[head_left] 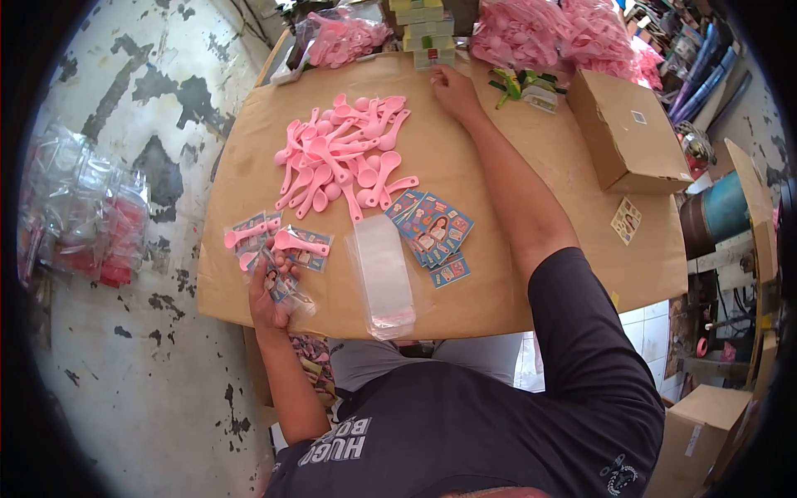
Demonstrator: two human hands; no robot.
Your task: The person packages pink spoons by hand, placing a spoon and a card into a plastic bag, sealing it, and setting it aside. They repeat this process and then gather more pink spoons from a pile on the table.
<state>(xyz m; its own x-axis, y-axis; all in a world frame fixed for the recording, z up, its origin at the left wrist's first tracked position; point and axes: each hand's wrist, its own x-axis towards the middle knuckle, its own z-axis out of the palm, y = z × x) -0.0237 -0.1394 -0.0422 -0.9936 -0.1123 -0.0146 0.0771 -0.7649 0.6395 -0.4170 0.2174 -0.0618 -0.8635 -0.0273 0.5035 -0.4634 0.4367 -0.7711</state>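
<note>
My left hand [270, 295] is closed on a clear bag with a blue card [281, 282] inside, at the table's left front. Beside its fingers lie bagged pink spoons with blue cards [305, 249]. My right hand [452, 90] reaches to the far side of the table, its fingers by the bottom of a stack of pale packs [433, 56]; what they hold, if anything, is too small to tell. Between the hands are a heap of pink spoons [336, 158], a pile of empty clear bags [380, 270] and fanned blue cards [436, 228].
Large bags of pink spoons [531, 33] stand at the back. A cardboard box [627, 137] sits at the right, with green ties [516, 85] left of it and a yellowish card [626, 221] in front. Plastic packs [83, 199] hang at far left.
</note>
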